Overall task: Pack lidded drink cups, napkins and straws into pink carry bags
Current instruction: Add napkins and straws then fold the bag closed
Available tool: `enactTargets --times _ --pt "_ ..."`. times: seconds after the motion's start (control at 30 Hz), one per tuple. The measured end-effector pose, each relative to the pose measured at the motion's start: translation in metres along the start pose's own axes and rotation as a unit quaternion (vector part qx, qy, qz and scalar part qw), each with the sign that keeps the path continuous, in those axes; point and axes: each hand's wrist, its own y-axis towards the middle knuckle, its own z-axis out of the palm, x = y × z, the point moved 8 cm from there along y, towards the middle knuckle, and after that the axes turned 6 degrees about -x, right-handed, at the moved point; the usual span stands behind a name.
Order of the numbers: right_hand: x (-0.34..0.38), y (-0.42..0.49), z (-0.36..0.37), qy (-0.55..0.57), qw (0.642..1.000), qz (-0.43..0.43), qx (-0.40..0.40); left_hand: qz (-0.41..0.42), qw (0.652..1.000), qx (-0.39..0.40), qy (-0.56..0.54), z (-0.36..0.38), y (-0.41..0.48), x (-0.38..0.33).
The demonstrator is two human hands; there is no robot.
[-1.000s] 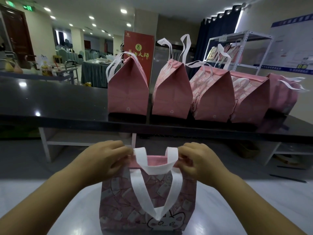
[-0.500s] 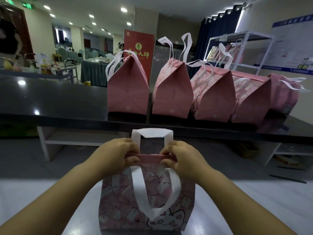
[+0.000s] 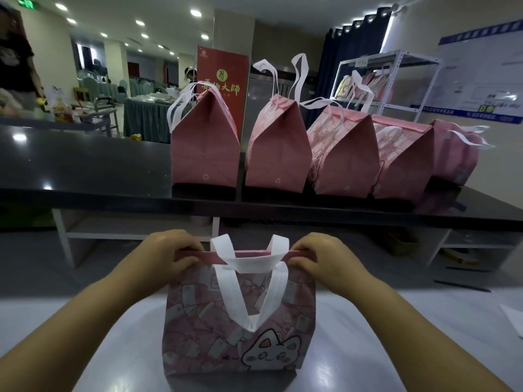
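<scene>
Both hands are clamped on the folded top edge of one pink carry bag, which stands upright on the pale worktop directly below them: the left hand pinches the rim at its left end, the right hand at its right end, and the strip of pink fabric runs taut between the two. The bag's white handles rise and droop between the hands, one loop lying forward over the printed front with its cartoon animal. Beyond the hands, on a dark raised counter, a row of finished bags stands in line with tops folded shut, handles sticking up or trailing; at least five can be counted. No loose cups, napkins or straws are visible near either hand, and what is inside the held bag is hidden by its closed top. Judging from this, the packing looks largely done: this bag appears to be at its closing stage, with only the top to seal and the bag to set with the others.
</scene>
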Motion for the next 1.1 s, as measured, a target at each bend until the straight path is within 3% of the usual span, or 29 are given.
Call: enactTargets --times 0.27,0.5,0.7,1.1 --pt "-0.01 -0.006 -0.004 0.067 0.998 -0.005 -0.001 -0.021 0.999 -0.029 -0.027 -0.014 -0.014 -0.004" --pt "-0.021 0.0 0.005 0.056 0.998 0.021 -0.003 -0.058 0.996 -0.067 -0.016 -0.023 -0.028 -0.005" --pt "-0.007 0.014 -0.009 0.095 0.995 -0.029 -0.023 -0.079 0.993 -0.083 -0.011 -0.04 -0.038 -0.004" --pt "0.129 0.066 -0.111 0.176 0.932 -0.181 -0.262 0.026 0.951 -0.285 0.115 -0.204 -0.028 -0.009"
